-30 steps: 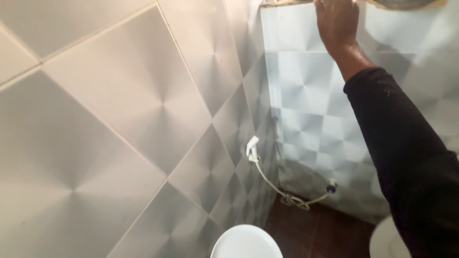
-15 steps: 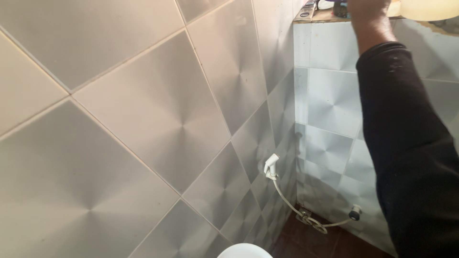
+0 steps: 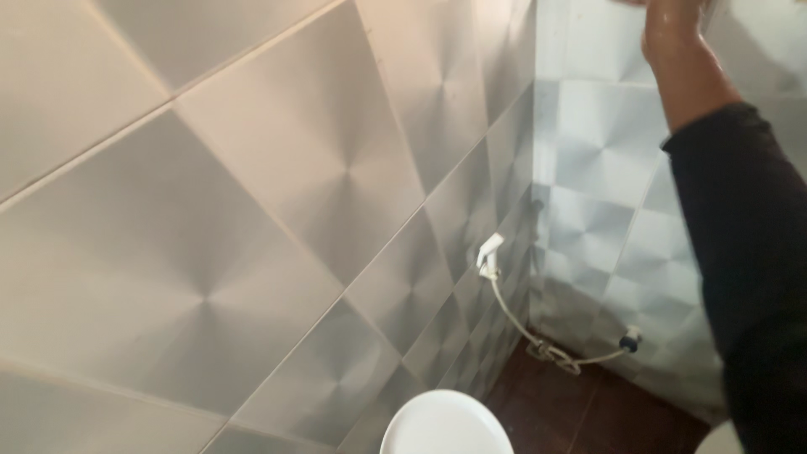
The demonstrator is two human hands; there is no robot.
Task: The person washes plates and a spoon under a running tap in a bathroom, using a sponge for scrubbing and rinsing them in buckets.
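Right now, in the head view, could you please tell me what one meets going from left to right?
Large grey wall tiles → toilet → white spray nozzle → hose → wall valve → right forearm in a black sleeve.

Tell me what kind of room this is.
Most likely a small bathroom or toilet room. A white toilet sits at the bottom, a spray hose hangs in the corner, and the walls are tiled. The right hand reaches up, mostly out of frame.

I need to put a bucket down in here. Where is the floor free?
The dark floor is bare between the toilet rim and the far tiled wall. The corner is crowded: the white hose coils there under the sprayer.
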